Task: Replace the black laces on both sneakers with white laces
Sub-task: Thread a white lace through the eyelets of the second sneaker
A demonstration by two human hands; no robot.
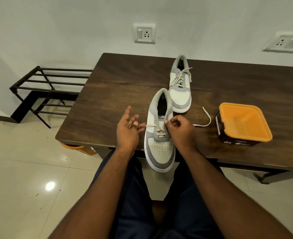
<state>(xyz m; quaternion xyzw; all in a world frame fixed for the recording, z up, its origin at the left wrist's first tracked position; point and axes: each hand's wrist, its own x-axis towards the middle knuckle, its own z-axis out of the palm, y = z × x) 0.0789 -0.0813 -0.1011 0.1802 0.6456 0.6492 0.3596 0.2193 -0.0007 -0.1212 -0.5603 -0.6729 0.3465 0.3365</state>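
Two grey and white sneakers stand on the dark wooden table [118, 80]. The far sneaker [180, 94] is laced with a white lace up to its top eyelets. The near sneaker [160, 149] hangs over the table's front edge and has a white lace [160, 131] through its lower eyelets only. My left hand [127, 130] pinches the lace's left end beside the shoe, its other fingers spread. My right hand [180, 130] pinches the lace at the shoe's right eyelets. The lace's right end [207, 118] trails loose across the table.
An orange-rimmed brown tub [244, 125] stands open at the right of the table. A black metal shoe rack [44, 90] sits on the floor to the left. Something orange [80, 149] shows under the table's left corner. My legs are below the front edge.
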